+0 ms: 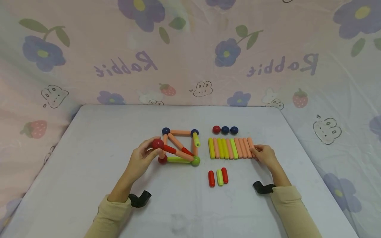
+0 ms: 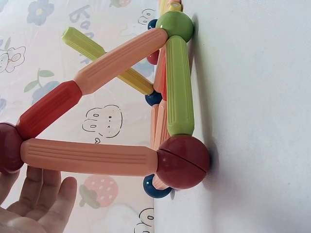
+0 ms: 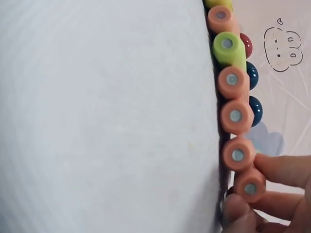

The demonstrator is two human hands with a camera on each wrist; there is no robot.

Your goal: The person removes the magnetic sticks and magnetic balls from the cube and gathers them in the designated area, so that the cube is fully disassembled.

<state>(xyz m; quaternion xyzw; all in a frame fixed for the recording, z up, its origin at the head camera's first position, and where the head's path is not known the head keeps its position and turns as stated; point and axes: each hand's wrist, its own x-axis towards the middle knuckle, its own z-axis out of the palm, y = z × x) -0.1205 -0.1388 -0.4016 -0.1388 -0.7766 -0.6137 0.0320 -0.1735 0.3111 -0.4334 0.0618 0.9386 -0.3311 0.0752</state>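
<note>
My left hand (image 1: 142, 160) holds a red ball (image 1: 157, 143) at the raised corner of a frame of magnetic sticks and balls. From that ball, an orange stick (image 2: 90, 157) runs down to a red ball (image 2: 183, 161) on the table, and a joined red stick (image 1: 169, 149) and orange stick (image 1: 184, 155) slope to a green ball (image 1: 195, 161). A yellow-green stick (image 1: 196, 139) stands up from the back right blue ball (image 1: 194, 132). My right hand (image 1: 266, 155) pinches the rightmost orange stick (image 3: 250, 187) of a row, its near end slightly raised beside its neighbour.
The row of orange, yellow and green sticks (image 1: 224, 148) lies right of the frame. Behind it sit a red ball (image 1: 216, 129) and two blue balls (image 1: 225, 130). In front lie two red sticks (image 1: 211, 178) and a green stick (image 1: 220, 177). A printed curtain (image 1: 184, 66) hangs behind the white table (image 1: 89, 148).
</note>
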